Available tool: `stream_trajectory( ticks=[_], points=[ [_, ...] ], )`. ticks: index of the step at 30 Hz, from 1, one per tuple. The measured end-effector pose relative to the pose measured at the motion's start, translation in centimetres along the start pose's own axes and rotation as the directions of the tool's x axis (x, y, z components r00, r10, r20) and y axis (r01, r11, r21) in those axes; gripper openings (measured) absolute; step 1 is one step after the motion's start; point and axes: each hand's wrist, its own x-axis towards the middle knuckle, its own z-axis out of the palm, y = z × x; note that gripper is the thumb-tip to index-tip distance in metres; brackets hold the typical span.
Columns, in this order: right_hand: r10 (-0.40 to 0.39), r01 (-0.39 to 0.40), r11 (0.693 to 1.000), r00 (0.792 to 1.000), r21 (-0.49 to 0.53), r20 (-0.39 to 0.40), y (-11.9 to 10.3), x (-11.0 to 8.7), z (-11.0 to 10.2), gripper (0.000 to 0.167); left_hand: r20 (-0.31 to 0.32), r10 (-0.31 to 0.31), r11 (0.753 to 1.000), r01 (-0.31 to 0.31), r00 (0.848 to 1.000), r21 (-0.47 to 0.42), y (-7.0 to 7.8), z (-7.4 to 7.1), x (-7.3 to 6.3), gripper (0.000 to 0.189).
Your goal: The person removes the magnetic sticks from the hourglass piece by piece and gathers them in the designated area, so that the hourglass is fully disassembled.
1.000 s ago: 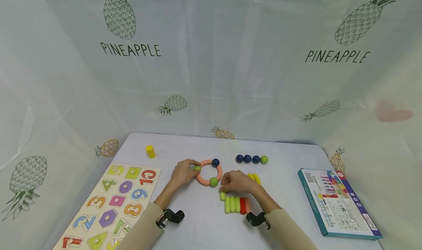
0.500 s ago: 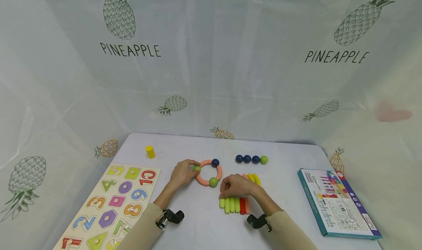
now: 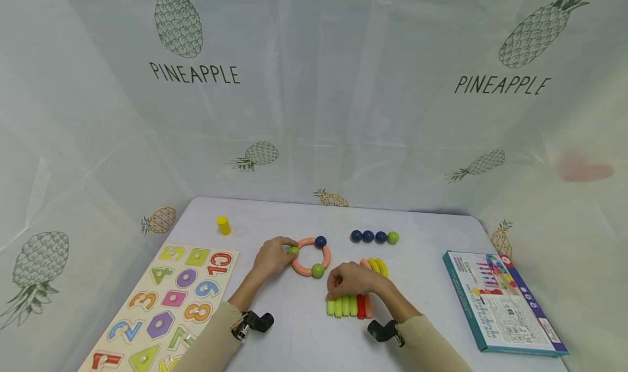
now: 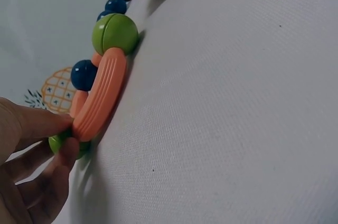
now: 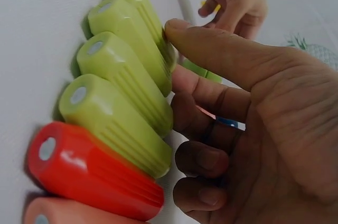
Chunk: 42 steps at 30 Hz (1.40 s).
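Note:
In the head view my left hand (image 3: pixel 272 256) pinches a green ball (image 3: pixel 293 251) on the left side of a ring. Orange curved rods (image 3: pixel 326 256), a blue ball (image 3: pixel 320 242) and a second green ball (image 3: pixel 318 271) make up the rest of the ring, which lies on the table. To its right, my right hand (image 3: pixel 353 280) holds the far end of the leftmost green rod (image 5: pixel 140 5) between thumb and index finger. That rod lies beside several more green rods (image 5: pixel 116 57), a red rod (image 5: pixel 90 168) and an orange rod (image 5: pixel 68 212), with grey discs on their ends.
Three blue balls (image 3: pixel 368 236) and a green ball (image 3: pixel 393 238) form a line at the back. Yellow curved rods (image 3: pixel 381 267) lie behind my right hand. A number puzzle board (image 3: pixel 230 263) is at left, a yellow cylinder (image 3: pixel 223 225) behind it, a box (image 3: pixel 505 301) at right.
My right hand has drawn the leftmost green rod toward the near edge, bringing it level beside the row of rods. My left hand stays on the ring's green ball.

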Motion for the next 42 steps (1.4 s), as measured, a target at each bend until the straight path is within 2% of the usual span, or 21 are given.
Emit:
stream_trajectory(
  ticks=[3,5,7,9,12,16,18,20,28,35,42],
  points=[
    [-0.001,0.001,1.0,0.999,-0.004,-0.047,-0.1,0.3,-0.1,0.014,-0.017,0.042,0.999,-0.042,0.999,-0.005,0.0,0.1,-0.2,0.022],
    [-0.01,0.009,1.0,0.993,-0.011,-0.114,-0.2,0.6,-0.2,0.01,-0.023,0.102,0.995,-0.102,0.995,-0.001,0.1,0.2,-0.4,0.021],
    [-0.019,0.013,0.999,0.982,-0.031,-0.19,-0.2,1.0,-0.4,0.008,-0.015,0.179,0.984,-0.178,0.984,0.009,0.3,0.3,-0.7,0.021],
    [-0.027,0.009,0.997,0.969,-0.071,-0.246,-0.3,1.5,-0.5,0.014,0.015,0.24,0.97,-0.24,0.971,0.023,0.8,0.4,-0.9,0.022],
    [-0.021,-0.013,0.991,0.966,-0.131,-0.256,-0.3,2.1,-0.5,0.024,0.106,0.278,0.959,-0.282,0.955,0.027,1.6,0.4,-1.1,0.026],
    [-0.029,-0.01,0.986,0.973,-0.166,-0.23,0.0,2.6,-0.1,0.024,0.214,0.283,0.954,-0.297,0.935,0.034,1.7,0.7,-1.3,0.028],
    [-0.035,-0.003,0.986,0.973,-0.165,-0.228,0.2,2.8,0.1,0.022,0.237,0.302,0.947,-0.319,0.923,0.037,1.5,0.9,-1.4,0.025],
    [-0.04,0.003,0.987,0.972,-0.16,-0.231,0.2,2.8,0.2,0.021,0.242,0.311,0.943,-0.33,0.919,0.039,1.3,1.2,-1.5,0.021],
    [-0.049,0.011,0.988,0.97,-0.157,-0.236,0.4,2.9,0.3,0.022,0.234,0.317,0.94,-0.338,0.919,0.053,1.3,1.7,-1.2,0.016],
    [-0.059,-0.003,0.971,0.965,-0.238,-0.255,0.3,3.0,0.4,0.017,0.216,0.317,0.938,-0.339,0.923,0.07,1.2,2.0,-1.1,0.014],
    [-0.011,-0.058,0.969,0.961,-0.241,-0.275,0.3,2.7,0.0,0.011,0.202,0.303,0.944,-0.323,0.931,0.072,1.2,2.0,-1.2,0.016]
  ],
)
